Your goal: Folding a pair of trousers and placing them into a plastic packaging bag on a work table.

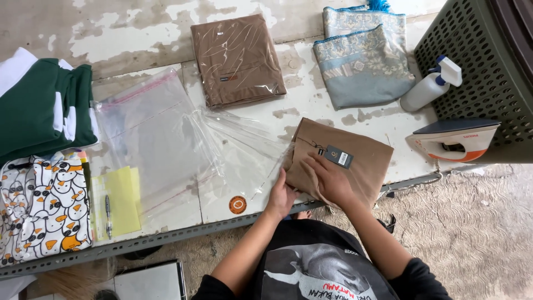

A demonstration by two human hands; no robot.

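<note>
While both hands (pixel 311 186) press folded brown cloth (pixel 347 166), bagged cloth (pixel 237 60) lies apart.

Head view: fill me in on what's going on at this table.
A person is working a folded brown cloth with a dark tag into the mouth of a clear plastic bag. The left hand holds the bag's opening at the cloth's edge; the right hand presses flat on the cloth. Another brown cloth, already bagged, lies further back. An iron and a spray bottle stand to the right.
</note>
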